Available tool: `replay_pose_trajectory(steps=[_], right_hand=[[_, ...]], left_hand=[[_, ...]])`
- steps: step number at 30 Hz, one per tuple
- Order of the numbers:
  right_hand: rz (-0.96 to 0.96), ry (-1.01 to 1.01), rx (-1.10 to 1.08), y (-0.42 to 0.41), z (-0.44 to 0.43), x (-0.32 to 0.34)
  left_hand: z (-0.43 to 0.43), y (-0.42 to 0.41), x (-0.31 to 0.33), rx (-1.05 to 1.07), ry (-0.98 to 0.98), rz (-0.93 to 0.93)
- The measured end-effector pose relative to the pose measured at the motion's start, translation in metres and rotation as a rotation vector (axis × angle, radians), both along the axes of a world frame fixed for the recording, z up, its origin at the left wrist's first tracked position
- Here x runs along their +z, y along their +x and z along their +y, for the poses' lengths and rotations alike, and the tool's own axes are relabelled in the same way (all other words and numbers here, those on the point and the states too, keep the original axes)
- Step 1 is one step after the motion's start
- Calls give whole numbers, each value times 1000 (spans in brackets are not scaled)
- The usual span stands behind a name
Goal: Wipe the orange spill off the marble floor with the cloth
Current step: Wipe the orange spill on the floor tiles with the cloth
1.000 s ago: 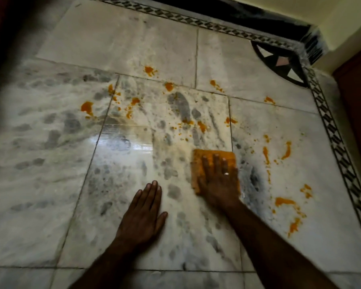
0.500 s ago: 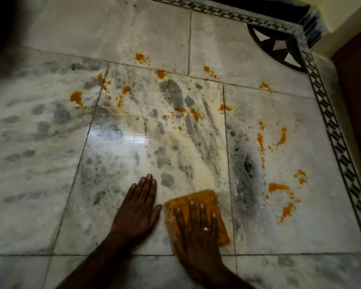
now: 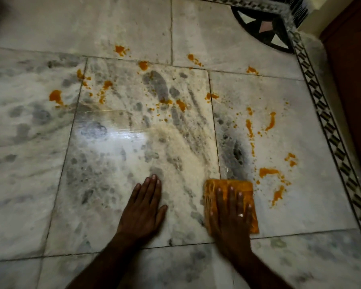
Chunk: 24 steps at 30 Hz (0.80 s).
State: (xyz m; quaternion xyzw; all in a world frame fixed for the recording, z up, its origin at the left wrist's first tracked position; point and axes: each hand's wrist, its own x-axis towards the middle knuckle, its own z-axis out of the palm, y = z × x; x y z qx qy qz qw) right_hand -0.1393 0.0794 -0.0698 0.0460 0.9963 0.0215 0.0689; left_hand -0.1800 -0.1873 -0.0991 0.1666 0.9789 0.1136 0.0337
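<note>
Pressing flat on the cloth [image 3: 227,183], the right hand [image 3: 230,215] has its fingers straight and slightly spread. The folded orange pad lies under the palm on the marble floor [image 3: 113,163], near the person. The left hand [image 3: 143,207] rests palm-down on bare tile beside it, fingers together, holding nothing (a brace, by the look of it). The orange spill [image 3: 268,171] lies just beyond the cloth to the right, with further blotches [image 3: 55,95] scattered across the far tiles. The cloth appears saturated, though blur makes this uncertain. Risk: a loaded cloth will smear pigment across the tile rather than lift it, and a wet surface may let the bracing hand slip.
</note>
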Motion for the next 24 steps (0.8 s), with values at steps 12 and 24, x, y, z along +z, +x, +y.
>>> replay_pose_trajectory(steps=[12,24], right_hand=[[-72,-171,220,-14,-24,4],[37,-72,-3,72,6,0]], left_hand=[[37,-17,10,-114,-69,-41],[100,-12,6,-176,-42,-58]])
